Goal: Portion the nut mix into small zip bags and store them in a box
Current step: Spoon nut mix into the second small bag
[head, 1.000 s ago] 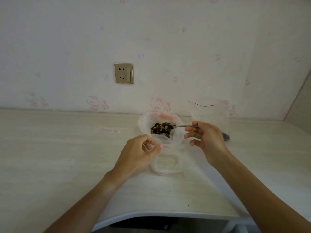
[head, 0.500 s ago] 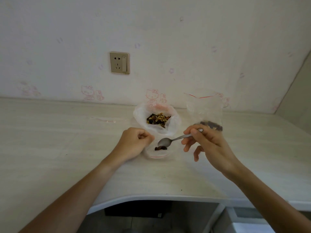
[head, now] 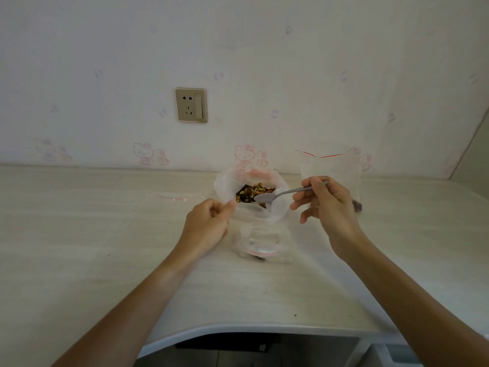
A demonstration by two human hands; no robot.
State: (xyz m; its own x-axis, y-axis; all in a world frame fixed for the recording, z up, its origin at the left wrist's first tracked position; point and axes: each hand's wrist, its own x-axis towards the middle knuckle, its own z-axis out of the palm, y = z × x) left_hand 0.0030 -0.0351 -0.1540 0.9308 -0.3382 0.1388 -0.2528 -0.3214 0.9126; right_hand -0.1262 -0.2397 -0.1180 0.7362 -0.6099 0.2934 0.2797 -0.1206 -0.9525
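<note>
Now right hand (head: 326, 207) gripped spoon (head: 280, 195), bowl over nut mix (head: 253, 192); left hand (head: 207, 225) pinched plastic bag (head: 225, 185) rim; small zip bag (head: 260, 241) lay on surface (head: 92, 234).

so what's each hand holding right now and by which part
The right hand holds the spoon by the far end of its handle. The left hand pinches the rim of the nut mix bag.

Pale wood-grain tabletop (head: 79, 247), curved front edge. On it: open plastic bag of nut mix (head: 254, 193) near the wall; small zip bag (head: 260, 241) just in front of it; upright zip bag (head: 330, 170) to its right; thin plastic strip (head: 172, 197) to its left.
</note>
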